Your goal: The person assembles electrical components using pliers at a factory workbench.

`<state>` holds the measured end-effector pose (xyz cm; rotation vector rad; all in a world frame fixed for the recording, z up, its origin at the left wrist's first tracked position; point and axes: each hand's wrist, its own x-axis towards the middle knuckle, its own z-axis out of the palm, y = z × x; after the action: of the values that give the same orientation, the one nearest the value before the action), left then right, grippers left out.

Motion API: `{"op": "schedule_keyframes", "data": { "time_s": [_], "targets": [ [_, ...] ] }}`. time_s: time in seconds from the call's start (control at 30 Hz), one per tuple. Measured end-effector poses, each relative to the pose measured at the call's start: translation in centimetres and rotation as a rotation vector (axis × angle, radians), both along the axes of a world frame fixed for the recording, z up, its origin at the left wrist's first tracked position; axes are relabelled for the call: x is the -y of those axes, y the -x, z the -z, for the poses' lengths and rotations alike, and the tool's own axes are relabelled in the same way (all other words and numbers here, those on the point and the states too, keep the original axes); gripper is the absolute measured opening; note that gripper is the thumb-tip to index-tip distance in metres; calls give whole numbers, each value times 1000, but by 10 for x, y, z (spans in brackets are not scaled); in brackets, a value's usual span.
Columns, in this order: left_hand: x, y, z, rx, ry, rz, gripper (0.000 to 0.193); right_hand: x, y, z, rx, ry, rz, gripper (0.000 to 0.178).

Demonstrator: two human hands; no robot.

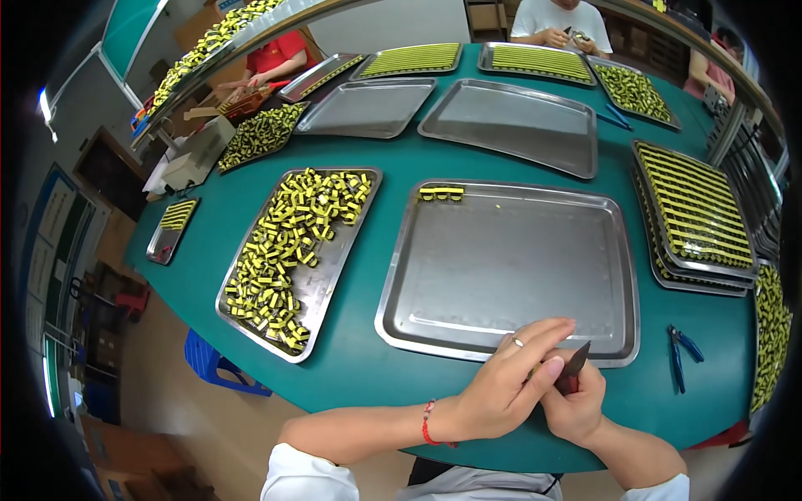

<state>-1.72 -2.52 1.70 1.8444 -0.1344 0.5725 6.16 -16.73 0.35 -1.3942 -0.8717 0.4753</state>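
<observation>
My right hand (576, 409), near the front edge of the table, is closed around a knife (575, 367) with a dark pointed blade and reddish handle. My left hand (505, 388) is against it, its fingers stretched out and its thumb apart from them, close to the blade. Any small part between the hands is hidden. Just beyond them lies a large metal tray (518, 267) with a short row of yellow-and-black parts (441, 194) at its far left corner. To the left, another tray (334, 288) holds a loose heap of yellow-and-black parts (280, 255).
Blue-handled cutters (681, 355) lie at right, below stacked trays (697, 209) of parts in rows. Further back are two bare trays (368, 108) (510, 125) and filled ones. A small tray (171, 230) sits far left. Other people (564, 25) work across the green table (376, 376).
</observation>
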Motion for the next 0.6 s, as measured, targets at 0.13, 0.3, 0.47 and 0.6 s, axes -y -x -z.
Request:
{"op": "schedule_keyframes", "data": {
  "time_s": [0.13,0.3,0.47,0.6],
  "targets": [
    [-3,1,-3,-12,67,-3,44,-5,0,-11,-45,0,-43,26],
    [-29,9,-26,-51,223,-243,42,2,-2,-13,33,-29,-11,28],
    [-146,18,-64,-156,-389,-1053,20,8,-16,-18,-225,-34,-4,28],
    [-239,82,-20,-498,-593,-1385,21,6,-10,-21,-376,-106,-176,33]
  ]
}}
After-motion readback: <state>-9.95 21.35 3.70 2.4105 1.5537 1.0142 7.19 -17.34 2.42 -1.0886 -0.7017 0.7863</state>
